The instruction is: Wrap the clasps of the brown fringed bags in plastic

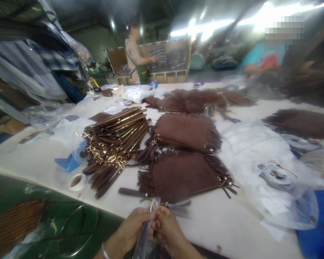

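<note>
At the table's front edge my left hand [136, 225] and my right hand [167, 225] are closed side by side on a strip of clear plastic wrap [143, 239]. Its top end stands up between my thumbs, with a pale ring-like shape showing there. What lies lower inside the plastic is too blurred to make out. Just beyond my fingers lies a brown fringed pouch [183, 176] with a metal eyelet at its right corner. Behind it rests another brown fringed pouch [185, 131]. Left of them are stacked wrist straps with gold clasps [108, 154] beside several gold-edged pouches [124, 124].
A tape roll [77, 182] and a blue piece [70, 162] lie at left. White plastic sheets [248, 151] with a spool [277, 176] cover the right side. More fringed pieces [189, 100] lie farther back. One person [136, 54] stands beyond the table, another [267, 57] at right.
</note>
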A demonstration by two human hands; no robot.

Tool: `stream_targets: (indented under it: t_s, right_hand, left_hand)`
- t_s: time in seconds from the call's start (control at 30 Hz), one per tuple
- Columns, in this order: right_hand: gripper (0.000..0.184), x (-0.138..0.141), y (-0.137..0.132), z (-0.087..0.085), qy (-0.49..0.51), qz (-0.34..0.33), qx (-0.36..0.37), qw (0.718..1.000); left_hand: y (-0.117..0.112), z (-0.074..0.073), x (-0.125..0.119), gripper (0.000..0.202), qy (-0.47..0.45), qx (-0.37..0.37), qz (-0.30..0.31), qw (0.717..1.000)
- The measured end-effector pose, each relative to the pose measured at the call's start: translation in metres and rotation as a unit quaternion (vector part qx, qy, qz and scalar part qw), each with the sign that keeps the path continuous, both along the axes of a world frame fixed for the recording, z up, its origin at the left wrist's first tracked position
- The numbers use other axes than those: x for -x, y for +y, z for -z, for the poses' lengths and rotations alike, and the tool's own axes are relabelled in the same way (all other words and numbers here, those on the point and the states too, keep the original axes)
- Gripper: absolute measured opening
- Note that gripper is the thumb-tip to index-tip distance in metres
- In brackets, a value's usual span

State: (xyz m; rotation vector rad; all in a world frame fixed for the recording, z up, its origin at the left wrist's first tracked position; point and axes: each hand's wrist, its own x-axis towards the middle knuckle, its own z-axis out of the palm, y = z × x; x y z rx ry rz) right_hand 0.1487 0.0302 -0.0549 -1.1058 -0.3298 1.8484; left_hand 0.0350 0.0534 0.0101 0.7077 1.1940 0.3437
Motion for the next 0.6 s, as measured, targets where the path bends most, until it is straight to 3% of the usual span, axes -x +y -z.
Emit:
stream_targets:
  t_s: [0.13,0.23,0.3,0.4,0.47,0.53,0.6]
  right_hand:
    - [0.060,-0.006,-0.013,-0.001,-0.018,-0.030,-0.033,0.999]
    - [0.062,-0.025,-0.032,-0.003,-0.058,-0.094,-0.086,0.990]
    - [0.061,-0.048,-0.043,-0.008,-0.103,-0.097,-0.099,0.985]
    - [0.049,-0.089,-0.047,-0.020,-0.237,-0.010,-0.116,0.965]
    - [0.042,-0.111,-0.042,-0.027,-0.356,0.052,-0.133,0.924]
    - [0.039,-0.123,-0.036,-0.033,-0.444,0.100,-0.138,0.880]
    - [0.037,-0.129,-0.031,-0.040,-0.457,0.137,-0.130,0.869]
  left_hand:
    - [0.004,0.010,0.000,0.031,0.048,-0.084,0.050,0.994]
    - [0.006,0.016,0.003,0.023,0.075,-0.168,0.040,0.982]
    - [0.006,0.017,0.005,0.021,0.081,-0.201,0.028,0.976]
    - [0.005,0.011,0.005,0.028,0.062,-0.192,0.040,0.979]
    - [0.004,0.004,0.001,0.036,0.020,-0.150,0.036,0.988]
    - [0.001,-0.004,-0.006,0.045,-0.016,-0.097,0.001,0.995]
    - [0.000,-0.009,-0.016,0.050,-0.004,-0.056,-0.041,0.998]
